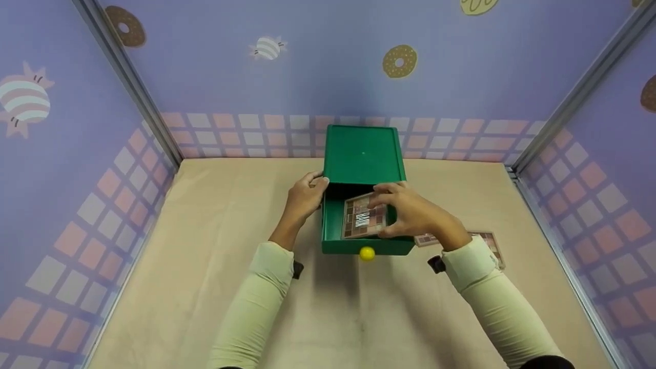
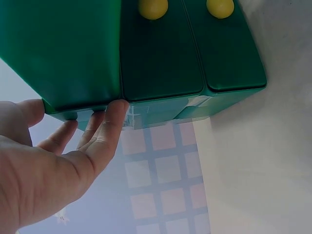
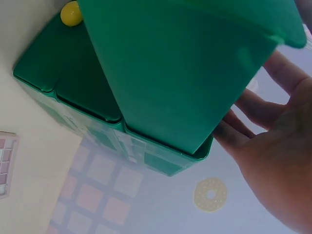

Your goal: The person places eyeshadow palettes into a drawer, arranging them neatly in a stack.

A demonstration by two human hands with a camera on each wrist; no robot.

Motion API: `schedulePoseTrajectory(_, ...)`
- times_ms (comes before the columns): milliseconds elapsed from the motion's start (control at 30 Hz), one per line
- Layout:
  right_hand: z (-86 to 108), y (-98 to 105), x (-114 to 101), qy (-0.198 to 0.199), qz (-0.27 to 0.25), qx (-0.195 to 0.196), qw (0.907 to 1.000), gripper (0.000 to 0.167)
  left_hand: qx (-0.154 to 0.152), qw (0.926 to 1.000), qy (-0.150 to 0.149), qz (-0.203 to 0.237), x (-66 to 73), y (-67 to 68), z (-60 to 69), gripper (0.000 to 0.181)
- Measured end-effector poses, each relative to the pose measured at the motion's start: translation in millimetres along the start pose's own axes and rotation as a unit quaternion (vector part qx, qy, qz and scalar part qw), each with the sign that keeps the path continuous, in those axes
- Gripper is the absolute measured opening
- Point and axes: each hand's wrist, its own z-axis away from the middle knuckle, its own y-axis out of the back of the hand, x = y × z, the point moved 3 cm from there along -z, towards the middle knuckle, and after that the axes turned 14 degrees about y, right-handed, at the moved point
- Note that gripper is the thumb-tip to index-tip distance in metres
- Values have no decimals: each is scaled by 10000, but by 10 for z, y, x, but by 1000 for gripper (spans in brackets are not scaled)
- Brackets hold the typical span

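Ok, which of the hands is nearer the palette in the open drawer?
Right: the right hand is at the palette's right side; the left hand touches the green cabinet's left side.

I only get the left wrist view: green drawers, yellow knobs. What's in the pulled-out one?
Observer: A flat palette with a grid of colours shows inside the open drawer.
Visitor: Is anything touching it?
Observer: Yes, the person's right grip holds it.
Visitor: Any more of those outside?
Observer: At least one other palette lies on the tabletop, partly hidden by the right sleeve.
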Motion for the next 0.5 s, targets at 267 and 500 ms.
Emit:
schedulePoseTrajectory(267, 76, -23, 33, 103, -80, 44, 9999, 59, -44, 10000, 26, -4, 7, 0, 6, 52)
schedulePoseTrajectory(500, 151, 41, 52, -22, -168, 441, 9989, 51, -78, 9998, -39, 170, 3, 8, 7, 49)
